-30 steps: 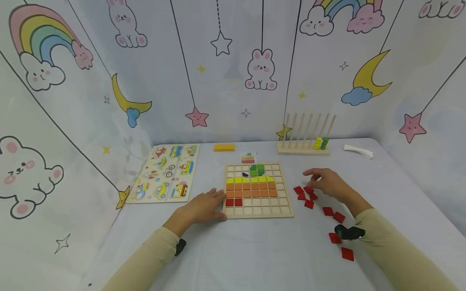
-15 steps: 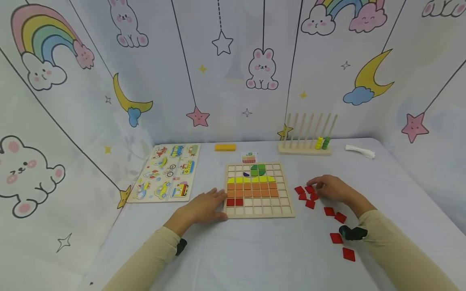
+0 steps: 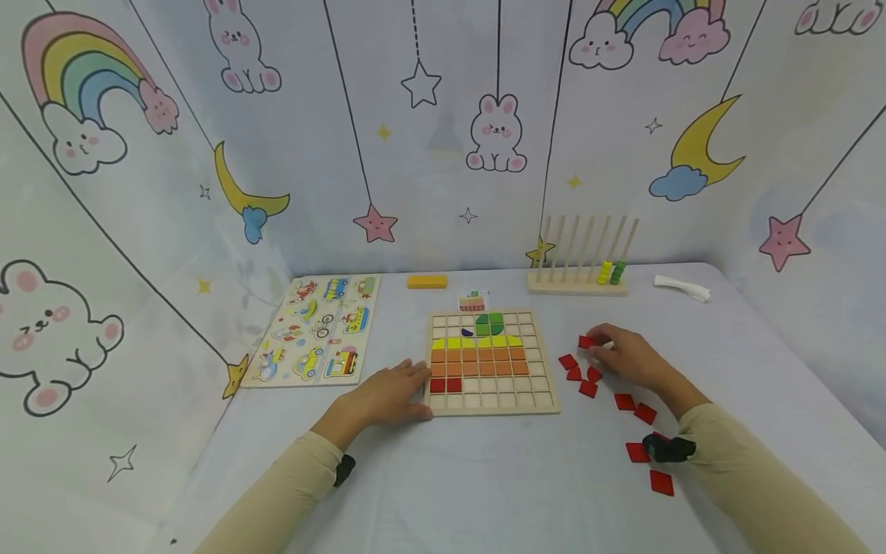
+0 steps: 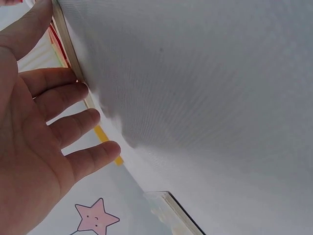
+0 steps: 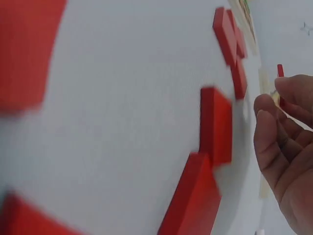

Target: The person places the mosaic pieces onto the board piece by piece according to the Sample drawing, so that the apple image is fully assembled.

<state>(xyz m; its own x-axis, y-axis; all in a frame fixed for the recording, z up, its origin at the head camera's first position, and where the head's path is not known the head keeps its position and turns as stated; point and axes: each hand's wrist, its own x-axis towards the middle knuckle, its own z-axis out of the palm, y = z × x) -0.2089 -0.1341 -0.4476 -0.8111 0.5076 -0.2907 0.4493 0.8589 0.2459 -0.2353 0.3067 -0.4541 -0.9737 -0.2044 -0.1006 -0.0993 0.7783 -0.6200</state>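
In the head view, my right hand (image 3: 628, 355) pinches a red tile (image 3: 585, 342) between thumb and fingertips, above a loose group of red tiles (image 3: 587, 389). The right wrist view shows that tile's edge (image 5: 280, 71) sticking out past the thumb. My left hand (image 3: 388, 395) lies with fingers extended at the left edge of a wooden grid board (image 3: 491, 412); in the left wrist view its thumb and fingers touch the board's side. Two red tiles (image 3: 445, 385) sit in the board's lower left, under orange rows (image 3: 479, 361), a yellow row (image 3: 477, 342) and green pieces (image 3: 490, 324).
A small picture card (image 3: 474, 301) lies behind the board. A vehicle puzzle (image 3: 314, 331) is at the left, a yellow block (image 3: 427, 282) at the back. A peg rack (image 3: 577, 289) with yellow and green beads and a white object (image 3: 681, 288) stand back right. More red tiles (image 3: 661, 483) lie near the right forearm.
My right hand has come down onto the red tiles, taken hold of one and lifted it slightly back from the group. The left hand stays at the board.
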